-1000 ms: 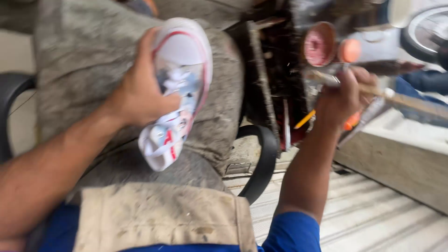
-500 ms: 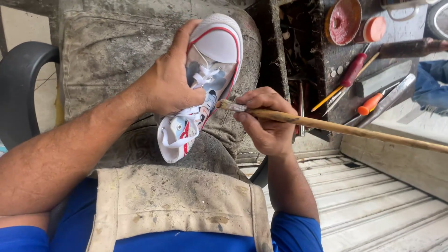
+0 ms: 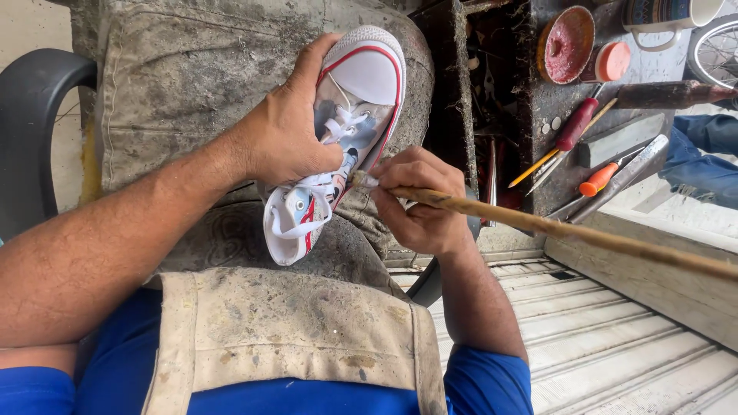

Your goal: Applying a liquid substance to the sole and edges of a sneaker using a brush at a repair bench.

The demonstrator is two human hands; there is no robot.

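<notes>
The left hand (image 3: 288, 142) is clamped around one small white sneaker (image 3: 342, 138) with red trim, fingers over the tongue and laces, thumb on the far side; the shoe rests on the person's lap at the centre of the view, its toe pointing to about 1 o'clock and its heel opening toward 7 o'clock. The right hand (image 3: 419, 204) is closed in a pinch on one long wooden stick (image 3: 584, 234), whose tip touches the side of the sneaker just at the sole edge, while its shaft runs off the frame toward 4 o'clock. A stained canvas apron (image 3: 292, 338) covers the lap, leaving little free room between the two forearms. At 9 o'clock a black chair armrest (image 3: 34, 131) hems in the left arm. At 5 o'clock lies a ribbed metal floor (image 3: 607, 346), open and unobstructed, bounded by a concrete ledge (image 3: 661, 269). At 1 to 2 o'clock a dark, grimy work stand (image 3: 538, 115) crowds close beside the right hand. On it sit one round tin (image 3: 565, 46) smeared inside with pinkish paste, one orange lid (image 3: 613, 61), and one patterned mug (image 3: 665, 15) whose contents cannot be seen. Beside them lie two screwdrivers, one with a red handle (image 3: 576, 127) and one with an orange handle (image 3: 600, 180), and one yellow pencil (image 3: 534, 169).
</notes>
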